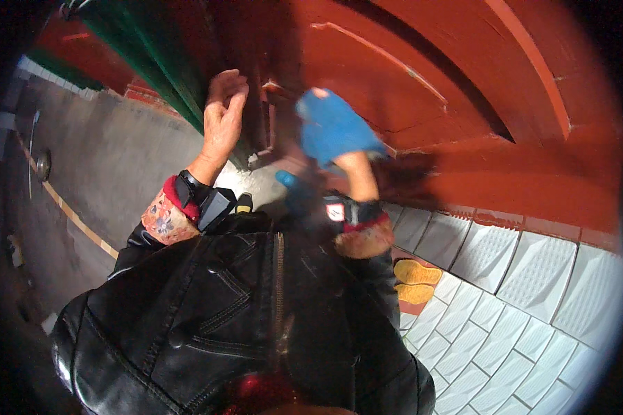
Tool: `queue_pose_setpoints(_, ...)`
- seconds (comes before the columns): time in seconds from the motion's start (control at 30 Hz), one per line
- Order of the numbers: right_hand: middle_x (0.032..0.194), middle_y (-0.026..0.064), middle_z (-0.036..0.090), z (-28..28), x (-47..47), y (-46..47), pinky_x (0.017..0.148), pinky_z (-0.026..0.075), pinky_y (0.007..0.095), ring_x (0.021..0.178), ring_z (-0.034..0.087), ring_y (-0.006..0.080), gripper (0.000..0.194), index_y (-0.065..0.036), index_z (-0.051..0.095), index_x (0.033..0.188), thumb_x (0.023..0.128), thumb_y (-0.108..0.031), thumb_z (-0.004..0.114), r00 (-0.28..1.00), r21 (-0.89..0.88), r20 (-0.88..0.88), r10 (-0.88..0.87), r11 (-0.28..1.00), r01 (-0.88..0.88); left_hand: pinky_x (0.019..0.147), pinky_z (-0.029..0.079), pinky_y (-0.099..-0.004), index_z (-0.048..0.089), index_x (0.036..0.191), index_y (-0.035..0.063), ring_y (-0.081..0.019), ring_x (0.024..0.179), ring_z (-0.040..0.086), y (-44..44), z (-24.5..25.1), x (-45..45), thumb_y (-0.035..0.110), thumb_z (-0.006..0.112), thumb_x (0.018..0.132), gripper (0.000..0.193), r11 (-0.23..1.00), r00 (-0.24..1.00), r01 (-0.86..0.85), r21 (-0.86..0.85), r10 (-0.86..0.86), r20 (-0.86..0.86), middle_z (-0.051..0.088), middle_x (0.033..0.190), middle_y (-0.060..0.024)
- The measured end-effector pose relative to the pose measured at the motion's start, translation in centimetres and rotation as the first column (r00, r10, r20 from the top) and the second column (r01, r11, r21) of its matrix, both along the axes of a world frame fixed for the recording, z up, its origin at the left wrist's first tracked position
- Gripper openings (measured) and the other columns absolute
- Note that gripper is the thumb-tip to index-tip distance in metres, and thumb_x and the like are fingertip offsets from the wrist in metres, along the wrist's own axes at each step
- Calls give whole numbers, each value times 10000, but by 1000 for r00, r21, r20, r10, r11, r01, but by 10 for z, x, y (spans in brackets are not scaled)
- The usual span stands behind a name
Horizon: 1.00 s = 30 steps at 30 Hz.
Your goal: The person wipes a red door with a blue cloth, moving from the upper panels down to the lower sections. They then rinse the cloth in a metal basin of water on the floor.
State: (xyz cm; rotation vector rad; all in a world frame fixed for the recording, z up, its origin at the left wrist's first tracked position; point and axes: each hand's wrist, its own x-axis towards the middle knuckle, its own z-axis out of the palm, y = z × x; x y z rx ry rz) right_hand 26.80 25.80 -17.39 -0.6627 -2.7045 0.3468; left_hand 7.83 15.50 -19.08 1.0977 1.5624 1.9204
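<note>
My left hand (226, 111) is raised beside a green upright edge (161, 72), its fingers bent and blurred, with no object seen in it. My right hand (322, 96) is mostly covered by a blue cloth (335, 127), which it holds in front of a red panelled surface (436, 93) like a door. Whether the cloth touches the panel cannot be told. Below the cloth is a smaller blurred blue thing (287, 179). Black devices are strapped at both wrists, over floral cuffs.
Pale patterned tiles (483, 327) cover the area at lower right, with a pair of yellow sole shapes (416, 280) on a red patch. Grey ground (114, 150) with a tan strip (75, 220) lies at left. The tip of a dark shoe (244, 202) shows below.
</note>
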Motion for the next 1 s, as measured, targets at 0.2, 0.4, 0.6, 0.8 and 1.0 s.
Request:
queue_pose_setpoints(0.2,887,181,619,-46,-92,-3,737,474,400,824,583,339,206,-57,648,778,674,-214,564,944,87,-327,-34,994,66,971,370,-309,435,1211,19,-203,1105,495,-7,-14,-9,104,448,930,294,997,998,25,-76,-29,-51,516,1190,-125)
queue_pose_setpoints(0.4,774,148,619,-24,-48,-18,636,473,419,758,593,320,141,-97,650,682,670,-211,568,963,41,18,-269,963,268,908,400,-272,475,1157,15,-166,1019,529,-3,-11,-7,95,502,898,273,995,997,76,71,-75,-22,570,1073,-98)
queue_pose_setpoints(0.6,732,103,608,-23,63,-37,605,463,402,697,575,299,58,-107,633,657,679,-141,592,776,-118,-518,-361,928,353,897,404,-272,492,1144,3,-174,1014,531,-2,-3,-1,123,510,895,277,997,995,79,-26,-80,-64,572,1082,-116)
queue_pose_setpoints(0.8,803,110,615,-51,86,-34,646,462,379,725,575,279,98,-69,611,771,718,-148,588,750,8,-326,-575,792,610,856,426,-264,526,1098,5,-154,969,546,-1,-2,4,134,525,895,241,992,993,92,-86,-98,-66,588,1041,-95)
queue_pose_setpoints(1.0,807,113,626,-46,-33,-17,676,471,345,763,591,267,145,-56,633,712,752,-169,550,882,258,-394,-258,890,375,809,432,-247,519,1099,12,-118,871,540,-9,-23,15,164,532,902,249,902,938,346,-258,-332,98,584,953,-49)
